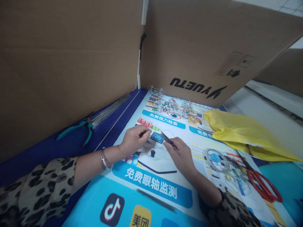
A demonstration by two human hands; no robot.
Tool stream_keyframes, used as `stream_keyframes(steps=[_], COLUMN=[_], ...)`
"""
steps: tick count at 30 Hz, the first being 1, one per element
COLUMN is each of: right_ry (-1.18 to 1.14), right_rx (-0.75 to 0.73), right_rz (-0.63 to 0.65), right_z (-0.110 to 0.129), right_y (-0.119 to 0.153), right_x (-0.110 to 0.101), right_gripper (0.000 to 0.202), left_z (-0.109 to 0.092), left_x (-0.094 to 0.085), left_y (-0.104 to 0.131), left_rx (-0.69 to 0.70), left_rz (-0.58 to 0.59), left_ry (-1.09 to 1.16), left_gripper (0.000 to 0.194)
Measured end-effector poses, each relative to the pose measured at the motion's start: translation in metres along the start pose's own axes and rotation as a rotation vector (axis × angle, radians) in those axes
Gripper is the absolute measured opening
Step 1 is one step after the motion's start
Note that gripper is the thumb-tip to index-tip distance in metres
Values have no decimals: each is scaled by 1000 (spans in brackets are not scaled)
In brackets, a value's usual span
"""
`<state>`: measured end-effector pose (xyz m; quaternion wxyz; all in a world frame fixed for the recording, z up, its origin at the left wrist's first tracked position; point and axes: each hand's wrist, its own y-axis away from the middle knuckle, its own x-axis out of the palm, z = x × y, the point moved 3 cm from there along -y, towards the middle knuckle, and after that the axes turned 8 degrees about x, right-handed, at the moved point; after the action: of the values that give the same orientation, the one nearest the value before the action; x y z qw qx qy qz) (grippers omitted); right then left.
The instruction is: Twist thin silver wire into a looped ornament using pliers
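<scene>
My left hand (135,139) is closed, thumb and forefinger pinched together on a thin wire (168,130) that curves faintly towards the other hand. My right hand (181,155) is wrapped round dark pointed tweezers (166,137), whose tip points up and left at the wire. Both hands are just above a printed poster (151,167). A second slim dark tool (156,200), perhaps also tweezers, lies on the poster nearer me.
Cardboard walls (71,63) stand at the left and back. Teal-handled pliers (80,129) lie beside a bundle of straight wires (111,110). Tangled wire pieces (169,105) lie at the back. On the right are a clear ring (217,160), red-handled scissors (262,184) and yellow cloth (236,132).
</scene>
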<state>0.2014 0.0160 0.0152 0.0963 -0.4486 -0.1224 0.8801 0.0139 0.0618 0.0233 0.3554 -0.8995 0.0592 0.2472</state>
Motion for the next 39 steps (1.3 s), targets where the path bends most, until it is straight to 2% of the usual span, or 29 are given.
stream_keyframes(steps=[5,9,15,19,25,31,39], right_ry=[-300,-540,-624,-690,-718,-758,-742], right_rx=[190,232,293,316,326,343,335], right_rz=[129,246,210,177,144,147,164], right_z=[16,25,26,27,26,24,21], right_y=[-5,-4,2,5,7,8,7], right_x=[-7,-1,0,1,5,9,9], right_gripper=[23,22,15,17,19,20,22], left_z=[-5,-12,-21,-22,-21,-20,-18], left_x=[7,11,11,12,16,20,21], left_y=[5,8,10,12,15,17,17], left_rx=[137,132,-63,-207,-335,-392,-406], left_rz=[127,164,235,226,215,196,210], left_ry=[-115,-104,161,320,503,587,584], left_gripper=[18,15,14,15,16,18,18])
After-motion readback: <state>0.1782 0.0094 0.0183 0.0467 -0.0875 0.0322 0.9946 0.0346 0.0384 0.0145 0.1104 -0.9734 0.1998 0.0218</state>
